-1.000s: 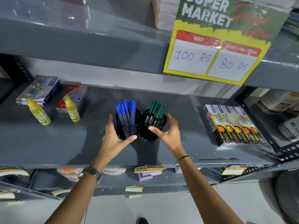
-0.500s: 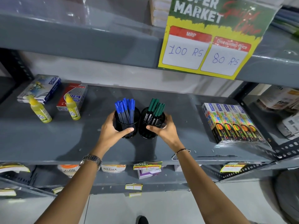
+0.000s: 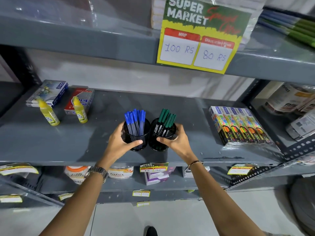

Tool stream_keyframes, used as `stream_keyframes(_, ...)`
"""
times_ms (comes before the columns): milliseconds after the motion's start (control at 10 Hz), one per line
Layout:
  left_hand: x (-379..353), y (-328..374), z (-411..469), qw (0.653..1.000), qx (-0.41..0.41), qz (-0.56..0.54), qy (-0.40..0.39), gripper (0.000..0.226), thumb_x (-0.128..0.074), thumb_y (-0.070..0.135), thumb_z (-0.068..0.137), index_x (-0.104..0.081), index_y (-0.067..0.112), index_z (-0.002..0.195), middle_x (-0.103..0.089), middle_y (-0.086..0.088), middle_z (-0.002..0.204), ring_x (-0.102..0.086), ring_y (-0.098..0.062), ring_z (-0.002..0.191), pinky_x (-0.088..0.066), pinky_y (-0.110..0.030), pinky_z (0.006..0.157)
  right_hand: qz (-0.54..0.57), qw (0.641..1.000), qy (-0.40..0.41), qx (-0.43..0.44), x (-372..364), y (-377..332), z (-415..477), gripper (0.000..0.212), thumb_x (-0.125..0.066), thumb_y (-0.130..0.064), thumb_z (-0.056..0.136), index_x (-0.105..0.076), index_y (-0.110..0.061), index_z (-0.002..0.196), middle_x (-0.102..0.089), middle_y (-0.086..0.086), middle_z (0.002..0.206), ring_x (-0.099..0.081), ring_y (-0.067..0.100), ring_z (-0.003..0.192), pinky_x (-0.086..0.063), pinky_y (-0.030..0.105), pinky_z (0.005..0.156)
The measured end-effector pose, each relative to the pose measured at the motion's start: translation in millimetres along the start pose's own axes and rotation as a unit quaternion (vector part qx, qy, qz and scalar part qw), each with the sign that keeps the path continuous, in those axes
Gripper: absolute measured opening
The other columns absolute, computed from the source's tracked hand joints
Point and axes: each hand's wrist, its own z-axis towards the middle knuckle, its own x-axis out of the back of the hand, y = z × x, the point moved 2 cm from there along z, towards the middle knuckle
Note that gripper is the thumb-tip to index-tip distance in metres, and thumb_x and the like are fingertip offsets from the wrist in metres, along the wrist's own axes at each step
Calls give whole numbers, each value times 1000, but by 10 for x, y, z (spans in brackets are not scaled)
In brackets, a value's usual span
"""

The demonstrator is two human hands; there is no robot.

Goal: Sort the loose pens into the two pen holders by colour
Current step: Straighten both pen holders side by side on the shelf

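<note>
two pen holders (image 3: pixel 137 141) touching, one blue pens (image 3: pixel 135 120), one green (image 3: pixel 166 119), two hands (image 3: pixel 119 142) each gripping one

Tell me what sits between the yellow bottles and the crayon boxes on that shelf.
In the head view: two black mesh holders, blue pens left, green pens right, each held by a hand.

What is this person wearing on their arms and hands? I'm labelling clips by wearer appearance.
Both forearms are bare, with no sleeves in view and no gloves. The left hand has a silver metal-link wristwatch on its wrist. The right hand has a thin bangle on its wrist. No rings can be made out.
</note>
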Motion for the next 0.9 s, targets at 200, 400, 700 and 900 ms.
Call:
stream_keyframes(200,1,5,-144,999,15,3,-30,92,-84,42,59,-37,27,136,-51,3,138,-45,-16,127,-34,-35,108,-10,1000,-8,5,65,15,-199,77,-88,-26,60,-42,-17,121,-54,4,122,-56,8,102,-44,2,74)
stream_keyframes(400,-14,21,-212,999,15,3,-43,92,-82,43,60,-36,28,137,-49,2,140,-41,-15,127,-31,-32,107,-11,1000,-9,6,84,45,-304,77,-86,-22,63,-40,-13,123,-56,6,123,-56,14,108,-45,17,86)
stream_keyframes(700,-9,89,-229,999,12,-3,-50,87,-83,42,58,-38,37,133,-57,16,125,-51,-1,117,-38,-32,105,-18,1000,6,14,51,36,-340,75,-85,-22,64,-41,-15,125,-55,3,123,-54,12,107,-43,5,79)
stream_keyframes(900,-65,94,-331,1000,3,8,-28,103,-80,43,64,-15,36,144,-38,8,147,-38,-7,133,-32,-43,112,-7,1000,7,17,19,24,-430,84,-82,-27,69,-32,-18,135,-46,1,134,-47,13,120,-39,12,95)
